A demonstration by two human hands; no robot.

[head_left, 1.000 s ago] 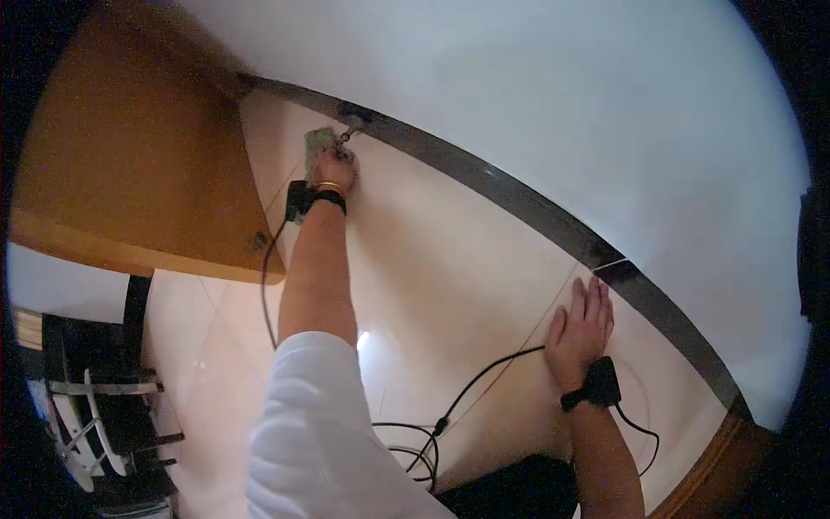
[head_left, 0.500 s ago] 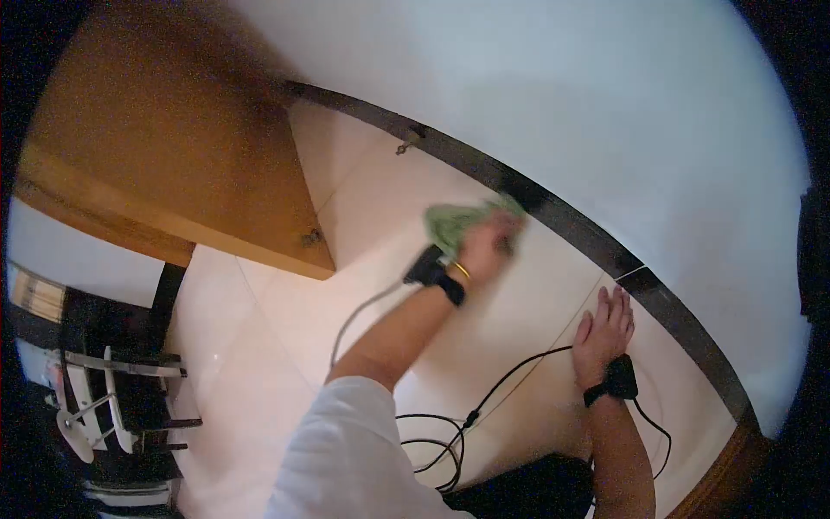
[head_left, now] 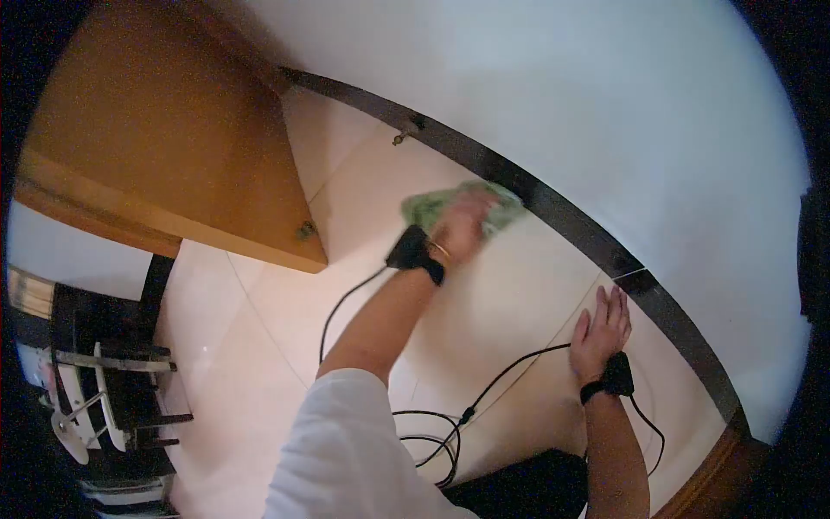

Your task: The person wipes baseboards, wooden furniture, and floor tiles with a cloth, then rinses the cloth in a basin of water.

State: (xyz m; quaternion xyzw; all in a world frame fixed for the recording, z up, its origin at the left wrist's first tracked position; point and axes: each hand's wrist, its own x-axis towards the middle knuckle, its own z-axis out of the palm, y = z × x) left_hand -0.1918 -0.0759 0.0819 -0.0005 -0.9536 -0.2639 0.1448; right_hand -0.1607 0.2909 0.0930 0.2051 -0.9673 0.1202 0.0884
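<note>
My left hand presses a green cloth against the pale tiled floor, close to the dark skirting along the wall. Motion blurs its fingers, and part of the cloth lies hidden under the palm. Flat on the floor tiles, fingers stretched out, my right hand rests near the skirting and holds nothing. Each wrist wears a black strap with a small box and a cable.
A wooden door stands on the left, and a small metal door stop sticks out of the skirting. Black cable lies coiled between my arms. Chairs are at the lower left, a wooden frame at the lower right.
My left hand has slid left and slightly up the view with the cloth, which now looks more spread out. My right hand stays in place; the view has shifted a little.
</note>
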